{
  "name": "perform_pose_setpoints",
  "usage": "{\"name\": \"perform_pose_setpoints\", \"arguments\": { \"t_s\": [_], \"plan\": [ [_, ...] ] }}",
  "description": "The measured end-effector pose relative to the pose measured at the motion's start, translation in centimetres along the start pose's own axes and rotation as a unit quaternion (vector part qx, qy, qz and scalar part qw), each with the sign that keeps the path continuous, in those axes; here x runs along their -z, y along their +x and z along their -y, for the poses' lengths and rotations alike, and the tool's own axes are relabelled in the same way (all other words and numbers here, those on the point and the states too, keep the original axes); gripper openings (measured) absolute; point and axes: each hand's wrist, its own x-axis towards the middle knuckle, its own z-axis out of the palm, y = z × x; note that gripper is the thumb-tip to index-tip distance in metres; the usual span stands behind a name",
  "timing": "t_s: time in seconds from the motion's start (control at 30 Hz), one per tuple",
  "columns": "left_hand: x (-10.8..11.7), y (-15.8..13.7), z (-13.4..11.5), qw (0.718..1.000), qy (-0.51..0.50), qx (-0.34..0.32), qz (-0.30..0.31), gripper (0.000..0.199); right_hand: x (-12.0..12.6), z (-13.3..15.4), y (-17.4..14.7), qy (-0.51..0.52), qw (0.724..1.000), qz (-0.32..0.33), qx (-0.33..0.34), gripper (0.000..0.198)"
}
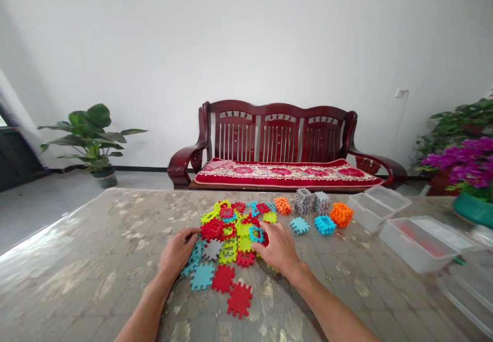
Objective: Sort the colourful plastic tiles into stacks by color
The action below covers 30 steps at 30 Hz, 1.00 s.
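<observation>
A pile of interlocking puzzle tiles with toothed edges lies on the table between my hands, in red, lime green, blue and grey. My right hand (pixel 278 245) is over the pile's right side, thumb and fingers closed around a blue tile with a square hole (pixel 256 234). At the left edge, my left hand (pixel 177 252) rests with bent fingers slightly apart, beside a red tile (pixel 211 229) and blue tiles (pixel 197 251); nothing shows in it. Nearer me lie a light blue tile (pixel 202 276) and two red tiles (pixel 239 300).
Behind my right hand stand grey stacks (pixel 304 201), orange stacks (pixel 341 214) and a blue stack (pixel 325 224) of tiles. Clear plastic boxes (pixel 419 247) are at the right, by a flowerpot (pixel 473 209). A wooden bench (pixel 277 126) stands beyond the patterned table (pixel 96 265).
</observation>
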Motion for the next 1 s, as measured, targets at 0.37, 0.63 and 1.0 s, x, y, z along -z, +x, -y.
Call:
{"name": "perform_pose_setpoints", "arguments": {
  "t_s": [0.37,0.63,1.0],
  "plan": [
    [0.1,0.0,-0.1,1.000,0.004,0.012,0.009,0.037,-1.0,1.0,0.6,-0.037,0.999,-0.014,-0.020,0.051],
    [0.1,-0.1,-0.2,1.000,-0.006,0.005,0.000,0.035,-1.5,1.1,0.4,-0.027,0.999,-0.022,-0.004,0.057],
    [0.2,0.2,0.1,1.000,0.010,0.003,0.005,0.039,2.1,-3.7,0.8,0.047,0.990,-0.133,0.026,0.057]
  ]
}}
